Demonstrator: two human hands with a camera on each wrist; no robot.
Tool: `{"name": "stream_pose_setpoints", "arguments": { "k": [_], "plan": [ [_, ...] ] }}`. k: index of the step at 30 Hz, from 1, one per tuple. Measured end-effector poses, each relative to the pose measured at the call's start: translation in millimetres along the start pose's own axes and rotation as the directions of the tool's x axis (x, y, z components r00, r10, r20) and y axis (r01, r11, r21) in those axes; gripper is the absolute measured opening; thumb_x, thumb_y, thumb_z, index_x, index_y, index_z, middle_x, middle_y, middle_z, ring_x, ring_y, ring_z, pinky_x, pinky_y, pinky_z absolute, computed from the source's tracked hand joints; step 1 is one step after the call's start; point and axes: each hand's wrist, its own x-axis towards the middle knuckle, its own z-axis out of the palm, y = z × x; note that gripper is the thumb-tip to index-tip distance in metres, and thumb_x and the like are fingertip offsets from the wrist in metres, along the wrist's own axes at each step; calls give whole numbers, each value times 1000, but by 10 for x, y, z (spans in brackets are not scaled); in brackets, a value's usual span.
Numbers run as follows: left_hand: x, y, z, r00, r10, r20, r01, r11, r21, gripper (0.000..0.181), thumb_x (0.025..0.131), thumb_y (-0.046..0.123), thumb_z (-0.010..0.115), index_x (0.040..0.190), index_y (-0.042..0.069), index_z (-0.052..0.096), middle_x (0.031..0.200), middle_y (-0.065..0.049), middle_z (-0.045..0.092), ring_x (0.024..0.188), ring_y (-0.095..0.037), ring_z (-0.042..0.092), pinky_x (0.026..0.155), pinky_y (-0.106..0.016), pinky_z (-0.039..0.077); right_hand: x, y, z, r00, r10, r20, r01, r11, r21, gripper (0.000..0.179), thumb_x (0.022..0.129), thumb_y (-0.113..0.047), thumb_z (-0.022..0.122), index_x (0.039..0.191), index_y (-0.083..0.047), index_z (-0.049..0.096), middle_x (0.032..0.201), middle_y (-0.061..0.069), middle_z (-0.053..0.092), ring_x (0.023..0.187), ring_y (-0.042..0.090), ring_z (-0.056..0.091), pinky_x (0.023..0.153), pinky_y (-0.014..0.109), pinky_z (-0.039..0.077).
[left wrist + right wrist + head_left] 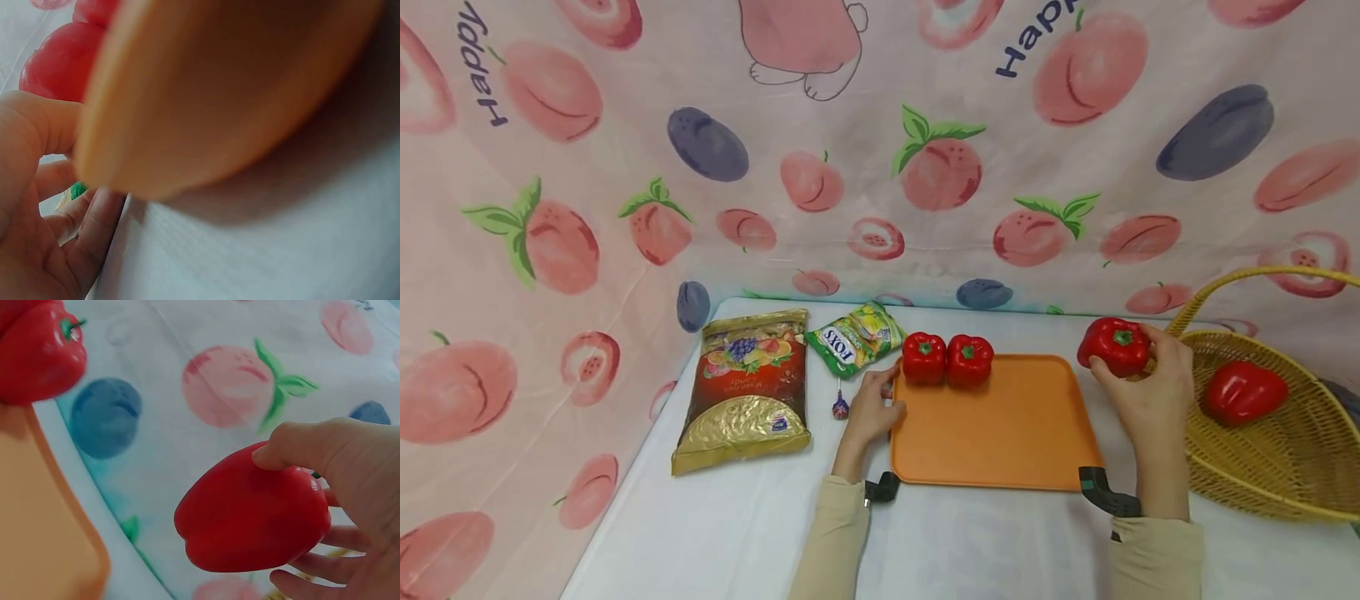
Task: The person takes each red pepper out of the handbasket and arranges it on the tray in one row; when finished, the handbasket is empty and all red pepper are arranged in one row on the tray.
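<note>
My right hand [1150, 387] grips a red bell pepper [1114, 347] between thumb and fingers, raised between the tray and the basket. The right wrist view shows that pepper [253, 512] on its side, its stem end toward the palm. At the left edge of an orange tray [992, 442], my left hand [872, 408] pinches the rim, thumb on the inner side and fingers outside; the left wrist view shows the tray rim [103, 150] close up. Two red bell peppers, one on the left [923, 358] and one on the right [970, 361], stand side by side at the tray's back left.
A yellow wicker basket [1240, 492] with a tall handle stands at the right, holding another red pepper [1246, 392]. Left of the tray lie a gold-and-brown candy bag [748, 387], a green Fox's packet [856, 337] and a lollipop [840, 407]. Printed cloth hangs behind.
</note>
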Motion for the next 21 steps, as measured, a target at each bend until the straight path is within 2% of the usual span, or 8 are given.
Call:
{"name": "stream_pose_setpoints", "arguments": {
  "k": [7,13,21],
  "plan": [
    [3,4,-1,1000,6,0,-6,1000,2,63,82,9,69,143,11,53,121,-8,51,94,-18,53,76,-32,44,-52,-65,310,994,-73,87,71,997,30,73,81,-17,79,143,-2,44,141,22,41,127,39,44,94,59,46],
    [4,19,-9,1000,5,5,-5,1000,13,63,82,9,68,142,11,53,118,-8,50,92,-18,51,74,-32,42,-96,-35,548,985,-81,152,78,997,23,72,81,-17,79,142,-1,45,140,23,42,126,40,43,94,59,45],
    [12,12,-6,1000,4,0,-4,1000,24,63,82,9,69,142,11,53,117,-7,50,91,-17,51,74,-32,41,-166,-26,754,971,-51,235,52,999,1,74,81,-15,79,143,0,42,140,24,41,128,42,41,99,60,41]
  ]
}}
